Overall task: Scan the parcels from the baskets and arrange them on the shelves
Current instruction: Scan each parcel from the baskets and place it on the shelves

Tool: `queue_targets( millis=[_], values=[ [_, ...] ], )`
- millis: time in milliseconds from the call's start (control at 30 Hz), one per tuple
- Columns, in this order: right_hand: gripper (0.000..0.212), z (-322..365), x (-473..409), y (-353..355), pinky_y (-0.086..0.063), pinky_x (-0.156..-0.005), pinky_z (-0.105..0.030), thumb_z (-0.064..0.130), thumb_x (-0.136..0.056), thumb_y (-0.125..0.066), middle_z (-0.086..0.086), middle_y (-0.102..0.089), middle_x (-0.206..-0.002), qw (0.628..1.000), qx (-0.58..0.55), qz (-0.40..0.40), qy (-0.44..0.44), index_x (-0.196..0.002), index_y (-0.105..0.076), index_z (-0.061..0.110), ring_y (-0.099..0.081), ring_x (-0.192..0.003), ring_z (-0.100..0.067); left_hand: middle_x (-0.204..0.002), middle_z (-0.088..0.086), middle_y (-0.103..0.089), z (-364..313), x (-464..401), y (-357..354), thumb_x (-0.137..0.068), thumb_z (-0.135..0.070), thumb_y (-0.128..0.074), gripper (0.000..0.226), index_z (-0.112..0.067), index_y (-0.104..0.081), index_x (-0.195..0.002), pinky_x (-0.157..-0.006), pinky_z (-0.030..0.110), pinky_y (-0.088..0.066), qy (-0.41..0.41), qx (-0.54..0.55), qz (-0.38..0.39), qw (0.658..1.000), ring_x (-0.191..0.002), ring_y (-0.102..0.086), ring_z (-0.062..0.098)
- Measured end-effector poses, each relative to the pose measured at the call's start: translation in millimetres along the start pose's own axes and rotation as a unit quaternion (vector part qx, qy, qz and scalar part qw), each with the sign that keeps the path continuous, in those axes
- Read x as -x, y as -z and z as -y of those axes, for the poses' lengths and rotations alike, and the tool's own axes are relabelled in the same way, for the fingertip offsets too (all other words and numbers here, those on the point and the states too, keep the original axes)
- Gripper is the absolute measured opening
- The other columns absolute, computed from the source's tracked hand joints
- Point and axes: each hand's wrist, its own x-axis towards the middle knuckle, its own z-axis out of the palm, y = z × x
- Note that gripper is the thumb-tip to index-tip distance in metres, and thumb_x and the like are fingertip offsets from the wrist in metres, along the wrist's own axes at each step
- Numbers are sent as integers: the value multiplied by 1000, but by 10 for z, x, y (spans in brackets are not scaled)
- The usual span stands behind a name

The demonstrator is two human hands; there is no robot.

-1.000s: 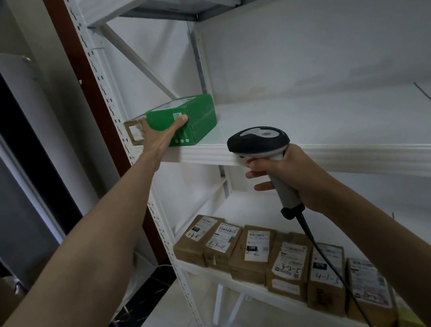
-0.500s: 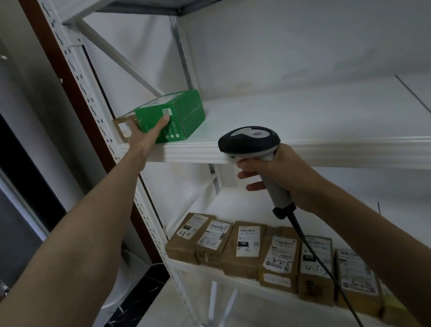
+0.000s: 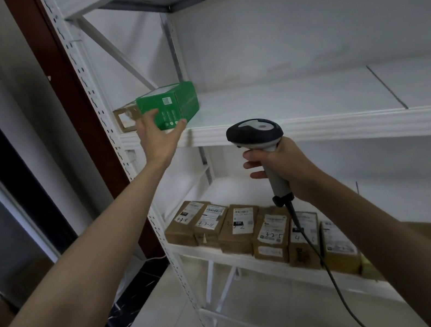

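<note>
A green box [image 3: 169,106] is seen at the left end of the upper shelf [image 3: 317,128] of a white rack, close to the front edge, with a brown cardboard box [image 3: 125,117] just beside it on the left. The left hand [image 3: 159,135] is raised in front of the green box with its fingers [image 3: 180,125] spread and nothing gripped; whether the fingertips touch the box cannot be told. A barcode scanner [image 3: 256,134] is held upright by its grey handle in the right hand [image 3: 285,168], whose fingers are wrapped tightly around it, the dark head lying level with the shelf's front edge. A black cable [image 3: 322,262] is seen hanging from the handle. On the lower shelf [image 3: 188,247], a row of brown parcels [image 3: 237,228] with white labels is lined up side by side.
</note>
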Motion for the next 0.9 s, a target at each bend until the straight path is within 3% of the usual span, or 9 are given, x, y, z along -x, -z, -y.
queue_targets(
  millis=[100,233,367,500,700,833,900],
  values=[
    [34,16,247,5,-64,-81,-42,3,-92,-69,-16,-73,-106,999,13,-31,-2,-125,-62,6,-73,-92,-23,-140,6,-42,-178,297,10,-81,-46,-77,69,-19,-47,-138,-109,34,-35,-113,-41,75,990,-131,-41,21],
    [26,-23,777,92,-63,-70,-33,3,-91,-69,-8,-72,-95,996,27,-81,-10,-114,-65,14,-72,-81,-17,-136,2,-45,-461,852,-57,-82,-46,-74,59,-25,-51,-132,-102,35,-36,-230,-80,201,949,-125,-44,19],
    [28,-144,1459,308,-61,-65,-29,7,-89,-70,-2,-74,-94,986,44,-157,-40,-115,-68,17,-72,-74,-15,-129,1,-50,-736,1612,-263,-85,-39,-75,48,-21,-58,-126,-106,44,-39,-273,-38,300,913,-122,-48,20],
    [35,-323,2325,608,-57,-60,-26,9,-89,-71,-9,-73,-98,962,51,-255,-85,-122,-63,15,-71,-67,-15,-127,2,-53,-1030,2499,-585,-86,-36,-75,43,-19,-61,-123,-105,47,-40,-294,1,405,866,-120,-49,21],
    [21,-504,3835,1132,-58,-60,-29,9,-93,-67,-15,-74,-95,902,35,-403,-147,-113,-64,15,-69,-61,-19,-121,0,-51,-1472,4001,-993,-86,-36,-73,34,-24,-64,-117,-98,37,-42,-339,44,575,743,-116,-49,19],
    [24,-624,4921,1450,-60,-66,-36,10,-94,-68,-13,-74,-95,849,21,-498,-179,-116,-61,14,-70,-62,-18,-117,3,-55,-1848,4982,-1172,-89,-32,-73,29,-22,-66,-115,-97,35,-43,-366,44,666,648,-116,-50,21],
    [29,-693,5461,1572,-61,-65,-36,10,-93,-69,-14,-73,-98,815,8,-545,-196,-120,-59,14,-70,-63,-18,-111,1,-59,-2056,5488,-1187,-88,-30,-74,22,-25,-68,-108,-95,25,-45,-379,52,704,598,-112,-54,20]
  ],
)
